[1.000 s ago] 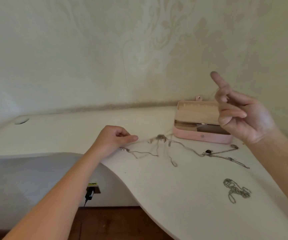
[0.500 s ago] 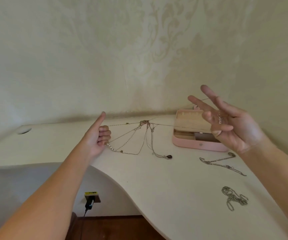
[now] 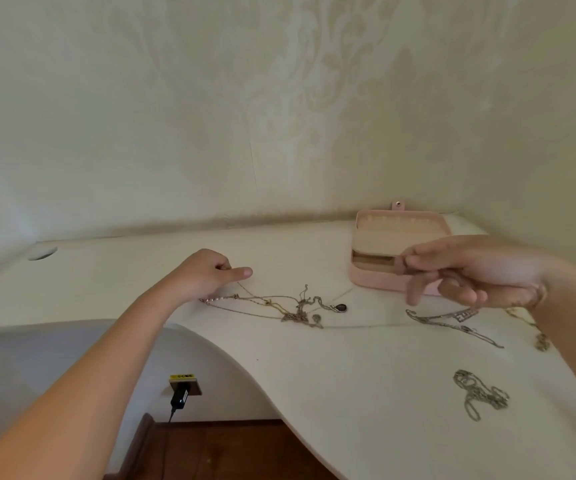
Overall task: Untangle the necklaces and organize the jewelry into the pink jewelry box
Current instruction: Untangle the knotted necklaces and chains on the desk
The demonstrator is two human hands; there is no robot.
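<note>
A tangle of thin necklaces (image 3: 293, 311) lies on the white desk (image 3: 349, 375), with a dark oval pendant (image 3: 341, 307) at its right end. My left hand (image 3: 210, 275) rests just left of the tangle, fingers curled, pinching one fine chain that runs down into the knot. My right hand (image 3: 470, 271) hovers blurred in front of the open pink jewelry box (image 3: 376, 280). Its thumb and forefinger are pressed together, and a faint chain rises from the tangle toward them.
A separate silver necklace (image 3: 453, 323) lies stretched out right of the tangle. A bunched silver chain (image 3: 478, 393) sits nearer me, and a gold chain (image 3: 537, 336) is half hidden by my right forearm. The desk's front edge curves; a wall socket with a plug (image 3: 181, 389) is below.
The necklaces were stretched taut in the air between my hands. Both hands have dropped and the tangle now lies on the desk; my right hand moved down in front of the box.
</note>
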